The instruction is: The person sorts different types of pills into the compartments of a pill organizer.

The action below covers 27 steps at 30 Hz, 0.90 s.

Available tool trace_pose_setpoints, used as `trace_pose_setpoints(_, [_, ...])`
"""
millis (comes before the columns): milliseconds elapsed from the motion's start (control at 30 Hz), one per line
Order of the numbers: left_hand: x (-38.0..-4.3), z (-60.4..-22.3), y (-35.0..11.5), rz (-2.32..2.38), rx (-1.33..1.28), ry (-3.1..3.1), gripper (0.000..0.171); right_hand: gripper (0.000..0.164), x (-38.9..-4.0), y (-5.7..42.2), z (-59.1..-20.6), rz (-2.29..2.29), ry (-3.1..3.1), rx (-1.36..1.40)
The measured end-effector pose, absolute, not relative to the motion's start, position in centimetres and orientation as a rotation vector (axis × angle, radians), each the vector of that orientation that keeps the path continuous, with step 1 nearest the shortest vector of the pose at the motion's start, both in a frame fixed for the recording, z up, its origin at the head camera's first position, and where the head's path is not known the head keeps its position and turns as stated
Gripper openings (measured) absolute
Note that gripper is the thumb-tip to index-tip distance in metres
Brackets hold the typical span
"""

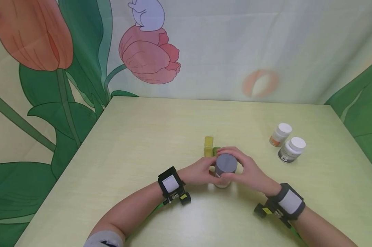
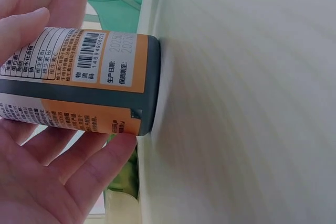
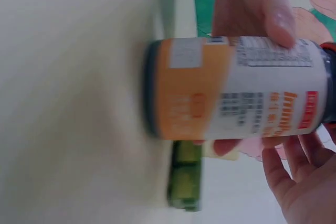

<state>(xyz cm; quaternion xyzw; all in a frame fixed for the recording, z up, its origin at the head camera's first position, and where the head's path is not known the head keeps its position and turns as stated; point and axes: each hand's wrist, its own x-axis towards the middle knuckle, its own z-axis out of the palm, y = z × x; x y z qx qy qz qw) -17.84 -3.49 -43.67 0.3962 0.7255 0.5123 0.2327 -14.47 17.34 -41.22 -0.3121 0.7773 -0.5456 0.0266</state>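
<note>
A supplement bottle with a grey cap (image 1: 226,163) stands on the table in front of me. Its orange, white and dark grey label shows in the left wrist view (image 2: 79,106) and the right wrist view (image 3: 231,93). My left hand (image 1: 199,170) grips the bottle's body from the left, thumb on the near side and fingers behind. Around the cap curl the thumb and fingers of my right hand (image 1: 250,173). Just behind the bottle lies a pill box with yellow (image 1: 209,145) and green compartments (image 3: 186,174), partly hidden by the hands in the head view.
Two white-capped bottles stand together to the right: a smaller one with an orange label band (image 1: 280,134) and a larger one with a dark band (image 1: 292,150). Behind the pale table (image 1: 142,137) hangs a cloth (image 1: 220,51) printed with flowers.
</note>
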Motion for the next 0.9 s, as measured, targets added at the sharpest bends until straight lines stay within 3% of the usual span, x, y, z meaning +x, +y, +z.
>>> trace_pose_setpoints(300, [-17.8,-43.8,-3.4,1.401,1.079,2.026,0.053,0.077,-15.2,18.8,-38.4,-1.895,2.374,-1.022])
trace_pose_setpoints(467, [-17.8,-43.8,-3.4,1.401,1.065,2.022,0.054,0.064,-15.2,20.8,-38.4,-1.82,2.52,-0.912])
trace_pose_setpoints(900, [-17.8,-43.7,-3.6,1.391,1.055,2.039,0.058,0.059,-14.1,23.7,-40.6,-0.63,2.86,-1.018])
